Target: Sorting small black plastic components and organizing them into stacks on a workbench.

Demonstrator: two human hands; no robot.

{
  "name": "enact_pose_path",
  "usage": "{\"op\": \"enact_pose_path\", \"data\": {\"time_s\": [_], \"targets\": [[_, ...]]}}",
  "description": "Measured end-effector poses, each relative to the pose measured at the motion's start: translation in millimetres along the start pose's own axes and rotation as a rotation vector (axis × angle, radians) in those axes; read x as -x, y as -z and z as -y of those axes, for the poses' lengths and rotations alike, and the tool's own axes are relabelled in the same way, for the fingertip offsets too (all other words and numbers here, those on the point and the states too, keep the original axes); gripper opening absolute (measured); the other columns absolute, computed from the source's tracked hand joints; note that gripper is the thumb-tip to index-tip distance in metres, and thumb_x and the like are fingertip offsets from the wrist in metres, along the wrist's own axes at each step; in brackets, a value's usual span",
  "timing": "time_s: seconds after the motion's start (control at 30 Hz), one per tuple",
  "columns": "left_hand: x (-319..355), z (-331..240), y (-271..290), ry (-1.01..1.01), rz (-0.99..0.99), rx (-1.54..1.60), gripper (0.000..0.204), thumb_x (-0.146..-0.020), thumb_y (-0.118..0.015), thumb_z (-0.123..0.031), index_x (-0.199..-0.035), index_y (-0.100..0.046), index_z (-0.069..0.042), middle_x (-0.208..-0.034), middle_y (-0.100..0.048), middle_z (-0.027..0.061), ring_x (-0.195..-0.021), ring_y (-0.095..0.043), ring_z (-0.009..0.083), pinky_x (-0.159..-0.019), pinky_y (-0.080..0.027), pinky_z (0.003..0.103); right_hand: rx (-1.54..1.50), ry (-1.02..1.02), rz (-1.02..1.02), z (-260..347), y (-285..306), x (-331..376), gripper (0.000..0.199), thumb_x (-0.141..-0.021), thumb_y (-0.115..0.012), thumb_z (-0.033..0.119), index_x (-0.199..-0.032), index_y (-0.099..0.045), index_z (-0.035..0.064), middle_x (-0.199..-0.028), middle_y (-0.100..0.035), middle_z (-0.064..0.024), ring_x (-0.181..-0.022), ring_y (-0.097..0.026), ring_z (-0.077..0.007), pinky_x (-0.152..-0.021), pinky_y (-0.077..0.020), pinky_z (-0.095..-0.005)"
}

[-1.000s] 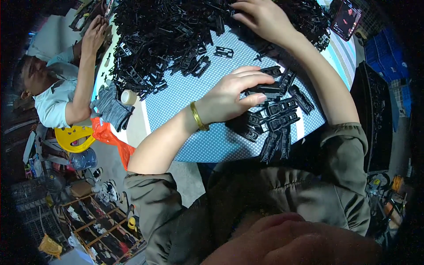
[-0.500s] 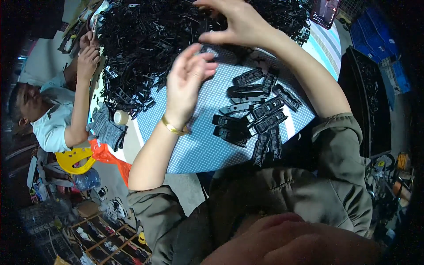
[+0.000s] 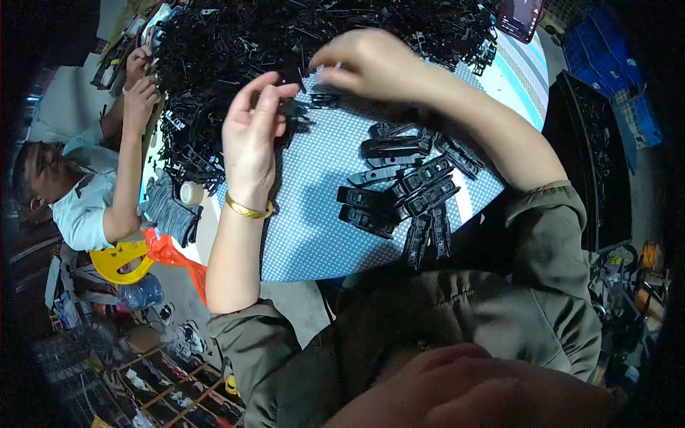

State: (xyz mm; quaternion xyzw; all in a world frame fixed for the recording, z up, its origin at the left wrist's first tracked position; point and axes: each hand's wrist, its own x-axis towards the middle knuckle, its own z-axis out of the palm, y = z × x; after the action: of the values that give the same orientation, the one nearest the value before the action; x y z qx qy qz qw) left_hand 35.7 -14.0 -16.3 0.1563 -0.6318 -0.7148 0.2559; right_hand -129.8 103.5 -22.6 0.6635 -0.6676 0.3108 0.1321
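Observation:
My left hand is raised at the near edge of a big heap of black plastic parts. Its fingers are curled round a small black plastic part, blurred at the fingertips. Across from it, my right hand hovers over the heap's front edge, smeared by motion, so what its fingers hold cannot be made out. Another dark part lies below its fingertips. Nearer to me, several long black plastic assemblies lie in a loose cluster on the patterned tablecloth.
At the left a co-worker handles something at the table's edge. A tape roll and a grey glove lie nearby. A phone stands at the far right. A black bin is beside the table, with blue crates behind.
My left hand has moved left and curled its fingers. My right hand has come down and nearer, its fingers drawn closer together. The cluster of assemblies stays put.

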Motion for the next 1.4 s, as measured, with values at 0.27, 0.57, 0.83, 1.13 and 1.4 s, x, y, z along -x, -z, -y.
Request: {"op": "enact_pose_path", "data": {"time_s": [0.27, 0.57, 0.83, 1.13, 1.4], "targets": [[1, 0, -1, 0.015, -0.056, 0.142, 0.023, -0.086, -0.049, -0.007, -0.107, -0.048, 0.004, -0.090, -0.060, 0.0150, -0.075, -0.062, 0.0173, -0.067, -0.053, 0.022, 0.164, 0.094, 0.193, 8, -25, 3, 0.013, -0.072, -0.062, 0.019, -0.073, -0.063, 0.0062, -0.072, -0.059, -0.0046, -0.075, -0.056, -0.0213, -0.065, -0.0481, -0.0323], [2, 6, -9, 0.168, 0.031, 0.181, 0.027, -0.089, -0.043, -0.008, -0.112, -0.043, 0.006, -0.090, -0.058, 0.0186, -0.082, -0.062, 0.0252, -0.071, -0.054, 0.026, -0.543, -0.254, -0.040, 4, 12, -3, 0.029, -0.082, -0.057, 0.013, -0.110, -0.055, 0.0075, -0.093, -0.059, -0.0066, -0.083, -0.059, -0.0140, -0.072, -0.0499, -0.0278], [3, 12, -9, 0.169, 0.043, 0.275, 0.026, -0.091, -0.039, -0.010, -0.112, -0.042, 0.006, -0.098, -0.056, 0.0197, -0.090, -0.060, 0.0268, -0.077, -0.052, 0.029, -0.973, -0.300, -0.034, 13, 17, -4, 0.025, -0.081, -0.056, 0.009, -0.106, -0.057, 0.0037, -0.096, -0.060, -0.0077, -0.086, -0.060, -0.0153, -0.076, -0.0499, -0.0276], [4, 13, -8, 0.170, 0.057, 0.281, 0.030, -0.092, -0.037, -0.011, -0.116, -0.041, 0.006, -0.102, -0.053, 0.0180, -0.092, -0.058, 0.0249, -0.082, -0.050, 0.030, -0.334, 0.096, -0.045, 10, 6, 0, 0.023, -0.075, -0.061, 0.007, -0.097, -0.060, 0.0016, -0.094, -0.061, -0.0084, -0.085, -0.060, -0.0201, -0.072, -0.0497, -0.0270], [10, 21, -18, 0.098, 0.103, 0.040, 0.034, -0.091, -0.037, -0.007, -0.121, -0.036, 0.007, -0.105, -0.053, 0.0143, -0.092, -0.058, 0.0172, -0.081, -0.049, 0.026, 0.211, 0.232, -0.018, 27, 4, 7, 0.037, -0.062, -0.068, 0.013, -0.098, -0.058, 0.0083, -0.080, -0.056, -0.0044, -0.076, -0.055, -0.0207, -0.067, -0.0455, -0.0313]]}}
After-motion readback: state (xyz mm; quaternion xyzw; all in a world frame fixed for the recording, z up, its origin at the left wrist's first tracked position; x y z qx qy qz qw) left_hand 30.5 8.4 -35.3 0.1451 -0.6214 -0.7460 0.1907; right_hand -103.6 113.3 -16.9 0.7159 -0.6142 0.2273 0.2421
